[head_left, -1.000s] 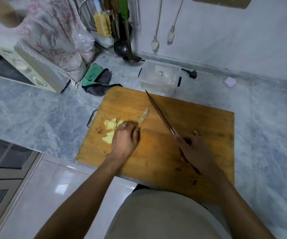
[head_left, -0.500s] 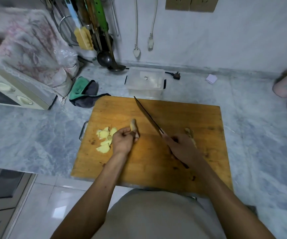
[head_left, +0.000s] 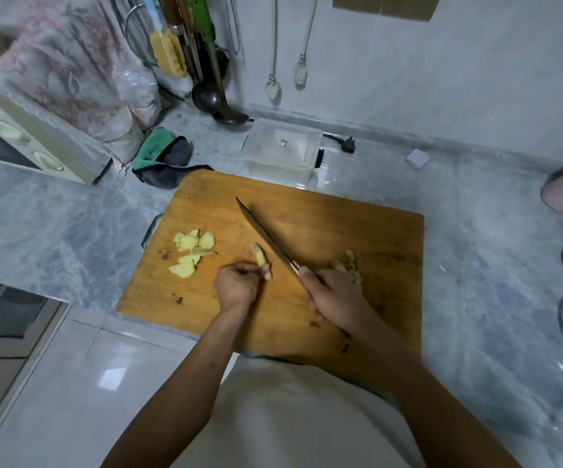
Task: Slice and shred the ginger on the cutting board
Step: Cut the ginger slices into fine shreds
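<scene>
Ginger piece brought from the slice pile to the blade, ready for the next cut.

On the cutting board (head_left: 307, 211), the left hand (head_left: 238, 287) has moved right, away from the cut slices (head_left: 192, 249); its fingers pinch a ginger piece (head_left: 259, 256) just beside the knife (head_left: 266, 239), whose handle the right hand (head_left: 336, 295) grips. A second ginger lump (head_left: 351, 263) lies half hidden behind that hand; blade-to-board contact is possibly absent, unclear.

Both forearms are bare, without sleeves, up to the left hand (head_left: 239, 288) and right hand (head_left: 336, 297). A plain light-coloured shirt (head_left: 293, 417) covers the torso.
</scene>
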{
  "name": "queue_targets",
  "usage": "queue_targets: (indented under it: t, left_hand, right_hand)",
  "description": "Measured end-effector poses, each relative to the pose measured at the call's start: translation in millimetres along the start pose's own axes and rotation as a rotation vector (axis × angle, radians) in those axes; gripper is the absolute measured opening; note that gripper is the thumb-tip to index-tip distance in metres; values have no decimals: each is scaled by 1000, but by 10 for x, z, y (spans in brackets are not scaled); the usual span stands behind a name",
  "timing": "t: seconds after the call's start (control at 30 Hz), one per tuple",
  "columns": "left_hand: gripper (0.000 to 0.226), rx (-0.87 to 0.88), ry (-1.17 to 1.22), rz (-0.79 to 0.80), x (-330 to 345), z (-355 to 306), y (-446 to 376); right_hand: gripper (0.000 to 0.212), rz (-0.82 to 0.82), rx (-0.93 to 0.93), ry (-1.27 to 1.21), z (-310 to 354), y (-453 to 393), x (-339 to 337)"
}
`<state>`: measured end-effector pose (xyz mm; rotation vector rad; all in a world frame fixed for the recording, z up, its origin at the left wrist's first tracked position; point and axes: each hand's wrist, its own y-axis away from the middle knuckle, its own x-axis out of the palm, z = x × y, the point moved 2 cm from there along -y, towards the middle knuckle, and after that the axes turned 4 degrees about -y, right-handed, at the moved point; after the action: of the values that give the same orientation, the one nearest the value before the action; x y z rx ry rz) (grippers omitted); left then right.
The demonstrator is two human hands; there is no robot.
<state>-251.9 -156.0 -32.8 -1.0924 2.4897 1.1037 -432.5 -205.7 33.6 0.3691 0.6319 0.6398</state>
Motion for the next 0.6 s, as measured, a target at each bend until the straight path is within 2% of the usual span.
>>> queue_targets:
  t: [0.2, 0.27, 0.37, 0.43, 0.6]
  left_hand:
    - [22, -57, 144, -52, 205, -23, 177]
    - [7, -12, 123, -91, 254, -8, 187]
    - [39, 189, 2, -192, 286, 50, 223]
    - [49, 301, -16, -206, 317, 73, 280]
    - [49, 274, 10, -174, 356, 11, 355]
  right_hand:
    - [54, 109, -2, -17, -56, 4, -64]
    - [53, 135, 1, -20, -93, 9, -88]
    - [50, 166, 15, -17, -119, 2, -155]
    - [54, 195, -11, 3, -125, -26, -182]
    - [57, 243, -26, -6, -211, -78, -192]
